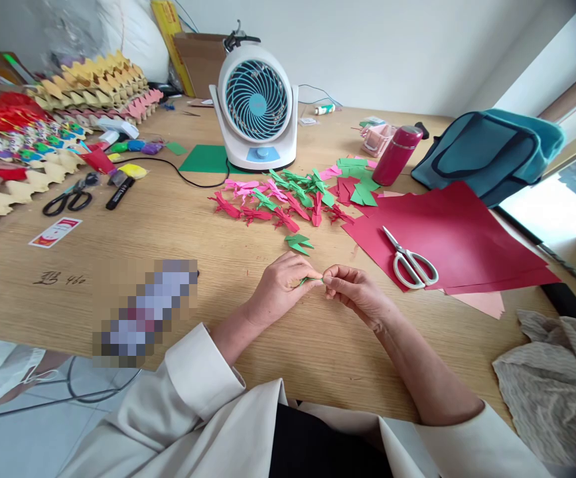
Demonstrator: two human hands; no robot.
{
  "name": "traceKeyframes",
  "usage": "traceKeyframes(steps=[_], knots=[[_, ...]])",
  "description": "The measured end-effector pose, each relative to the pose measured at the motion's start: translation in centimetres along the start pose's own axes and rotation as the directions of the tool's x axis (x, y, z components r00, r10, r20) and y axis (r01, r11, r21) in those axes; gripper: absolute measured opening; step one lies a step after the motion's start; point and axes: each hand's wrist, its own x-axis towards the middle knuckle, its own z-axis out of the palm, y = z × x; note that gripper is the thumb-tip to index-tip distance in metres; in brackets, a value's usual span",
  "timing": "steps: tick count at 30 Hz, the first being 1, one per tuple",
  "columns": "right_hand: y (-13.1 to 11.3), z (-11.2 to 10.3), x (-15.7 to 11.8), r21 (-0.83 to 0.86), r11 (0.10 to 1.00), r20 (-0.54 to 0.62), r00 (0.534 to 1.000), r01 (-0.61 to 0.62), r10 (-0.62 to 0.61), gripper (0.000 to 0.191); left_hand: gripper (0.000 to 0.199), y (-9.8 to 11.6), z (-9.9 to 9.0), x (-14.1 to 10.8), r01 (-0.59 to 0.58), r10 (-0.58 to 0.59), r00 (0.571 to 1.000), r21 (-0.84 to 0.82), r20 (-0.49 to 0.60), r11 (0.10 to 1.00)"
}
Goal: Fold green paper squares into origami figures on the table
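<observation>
Over the wooden table, my left hand pinches a small folded piece of green paper between thumb and fingers. From the other side, my right hand grips the same piece with its fingertips, so the fingers hide most of it. Just beyond my left hand lies a green folded paper shape. Farther back is a spread of pink, green and red folded paper figures. White-handled scissors rest to the right on large red paper sheets.
A white fan stands at the back. Right of it are a red bottle and a teal bag. Dark scissors, a black marker and stacked egg trays occupy the left. A crumpled cloth lies at the right edge.
</observation>
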Motion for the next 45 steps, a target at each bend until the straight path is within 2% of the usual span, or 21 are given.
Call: traceKeyframes(steps=[7,12,22,30,38,45], knots=[[-0.2,-0.7,0.0,0.034,0.999,0.064,0.998,-0.028,0.026,0.032,0.012,0.2,-0.1,0.0,-0.028,0.029,1.000,0.035,-0.012,0.999],[-0.5,-0.9,0.0,-0.034,0.999,0.071,0.997,-0.025,0.027,0.030,0.010,0.2,0.0,0.0,-0.031,0.031,0.999,0.001,-0.018,1.000],[-0.6,-1.3,0.1,-0.209,0.975,0.099,0.993,0.081,-0.061,0.033,0.007,0.0,0.1,0.1,-0.011,0.010,1.000,-0.082,-0.011,0.997],[-1.2,-1.2,-0.2,-0.374,0.907,0.129,0.979,0.196,-0.158,0.036,0.007,0.1,0.0,0.3,0.071,-0.066,0.997,-0.169,0.033,0.983],[-0.5,-1.5,-0.1,-0.477,0.840,0.153,0.966,0.257,-0.209,0.033,0.005,-0.1,0.1,0.3,0.110,-0.096,0.993,-0.236,0.072,0.966],[-0.7,-1.1,-0.1,-0.417,0.875,0.141,0.969,0.246,-0.205,0.034,0.008,0.2,0.1,0.5,0.205,-0.174,0.976,-0.286,0.129,0.936]])
